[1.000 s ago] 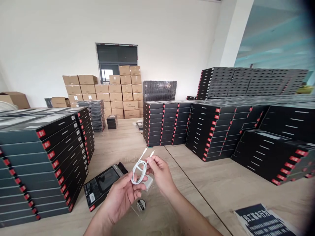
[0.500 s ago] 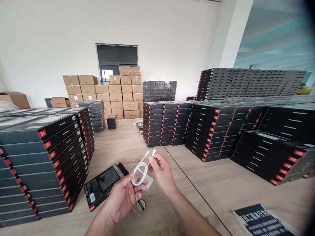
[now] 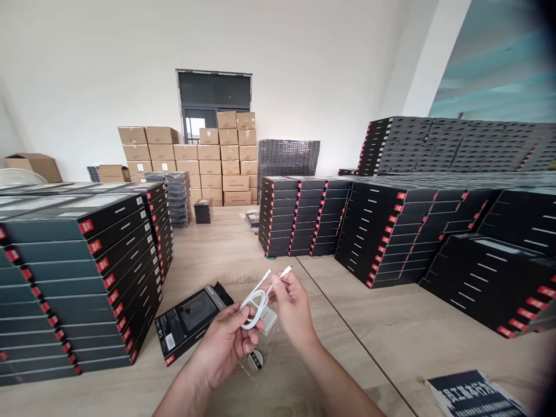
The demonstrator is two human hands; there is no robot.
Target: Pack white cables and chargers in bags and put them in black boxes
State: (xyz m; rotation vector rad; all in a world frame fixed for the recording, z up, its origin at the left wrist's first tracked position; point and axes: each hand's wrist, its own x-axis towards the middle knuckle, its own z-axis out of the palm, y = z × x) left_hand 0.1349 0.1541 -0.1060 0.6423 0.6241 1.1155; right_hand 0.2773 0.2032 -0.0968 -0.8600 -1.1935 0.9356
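Observation:
A white charging cable (image 3: 255, 310), wound into a loop, is held between my two hands above the table. My left hand (image 3: 230, 339) pinches the coil between thumb and fingers. One connector end is gripped by my right hand (image 3: 291, 304), its plug sticking out past the fingertips. The other plug points up beside it. Under the hands lies a white block (image 3: 269, 319), partly hidden by my fingers. Closer to me is a small round black-and-white item (image 3: 256, 359) near some clear plastic. An opened black box (image 3: 191, 321) with a dark window rests left of my hands.
Tall stacks of black boxes (image 3: 108, 272) stand at left, with more black box stacks (image 3: 369, 231) at right. Brown cartons (image 3: 211, 168) are piled by the back wall. A printed sheet (image 3: 473, 397) lies front right. A seam (image 3: 343, 324) crosses the wooden table.
My right hand has tilted the connector it holds, so its plug now points further to the right. The view has shifted slightly, moving the scene's left side inward.

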